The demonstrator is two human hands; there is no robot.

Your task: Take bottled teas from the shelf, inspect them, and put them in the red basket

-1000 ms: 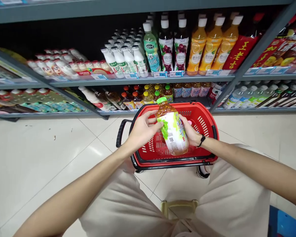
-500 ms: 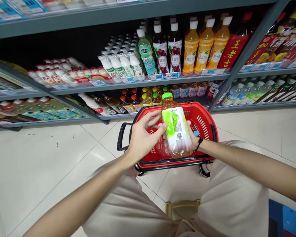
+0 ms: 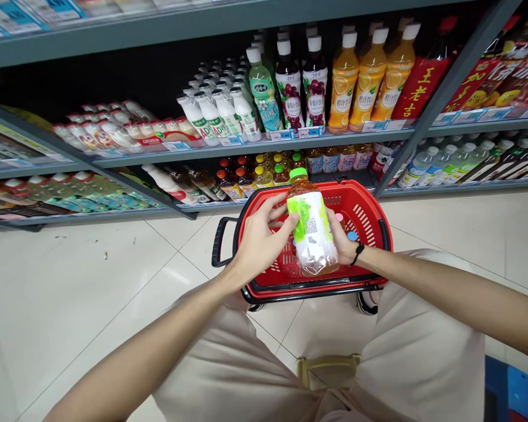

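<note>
A drink bottle (image 3: 313, 231) with a green cap, amber liquid and a white and green label is held up over a red shopping basket (image 3: 361, 202). My right hand (image 3: 342, 239), with a black band at the wrist, grips its right side; those fingers are mostly hidden behind it. From the left, my left hand (image 3: 261, 237) has its thumb on the label edge and its fingers by the bottle's side. Inside the basket, a pink cap (image 3: 338, 217) and a blue cap (image 3: 352, 236) show past my right hand.
Shelves ahead carry orange drink bottles (image 3: 372, 82), grape drink bottles (image 3: 314, 85), small white bottles (image 3: 224, 114) and several other drinks. The basket's black handle (image 3: 220, 243) sticks out left. A yellowish stool (image 3: 305, 369) is between my legs, and a blue object (image 3: 521, 390) at the lower right.
The bottle has turned slightly in my hands and its base has risen a little. My right hand's fingers no longer show past its left side. The view has shifted slightly.
</note>
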